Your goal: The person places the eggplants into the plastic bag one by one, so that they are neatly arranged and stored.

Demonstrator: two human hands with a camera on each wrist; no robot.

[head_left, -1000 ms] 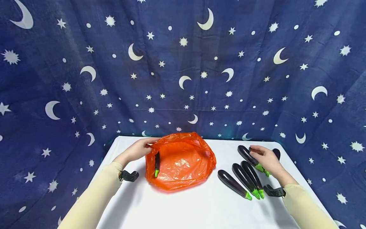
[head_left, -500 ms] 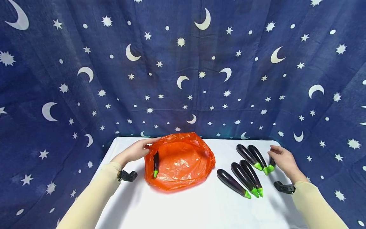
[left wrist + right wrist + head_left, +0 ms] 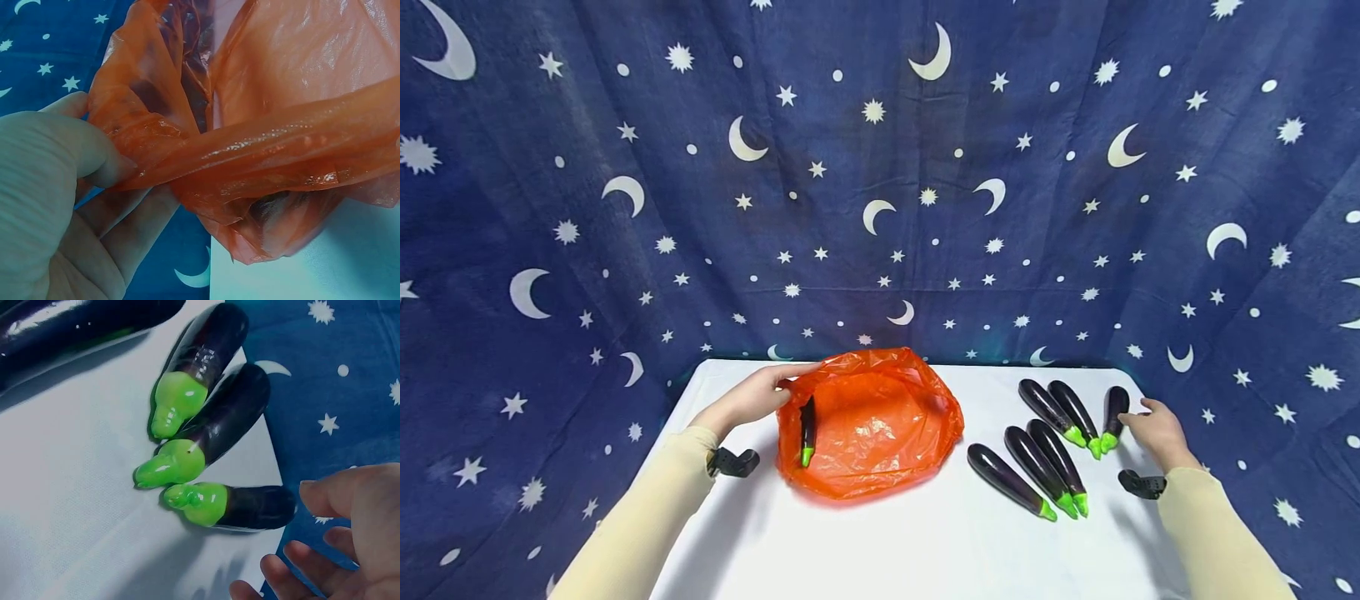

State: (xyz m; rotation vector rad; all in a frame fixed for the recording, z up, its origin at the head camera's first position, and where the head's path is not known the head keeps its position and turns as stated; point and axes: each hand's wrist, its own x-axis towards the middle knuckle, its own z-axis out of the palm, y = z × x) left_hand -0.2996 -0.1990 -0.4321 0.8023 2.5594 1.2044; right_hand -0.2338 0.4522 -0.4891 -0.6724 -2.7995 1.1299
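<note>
An orange plastic bag (image 3: 880, 433) lies on the table at left centre, its mouth open toward me. My left hand (image 3: 752, 396) pinches the left part of its rim between thumb and fingers, as the left wrist view of the bag (image 3: 275, 144) confirms. Inside, along the left wall, is an eggplant (image 3: 808, 429) with a green stem end. At the far right my right hand (image 3: 1159, 433) is beside a short-looking eggplant (image 3: 1116, 412), fingers spread and holding nothing. In the right wrist view a gap shows between the thumb (image 3: 325, 497) and that eggplant (image 3: 259, 506).
Two eggplants, one left (image 3: 1045, 408) and one right (image 3: 1073, 412), lie behind a front group of three: left (image 3: 1006, 475), middle (image 3: 1037, 462) and right (image 3: 1058, 458). A blue curtain (image 3: 925, 208) with moons and stars hangs behind the white table (image 3: 880, 550).
My right hand has moved right, from over the back pair to the rightmost eggplant, then drawn back off it with fingers spreading. The left hand keeps its grip on the bag.
</note>
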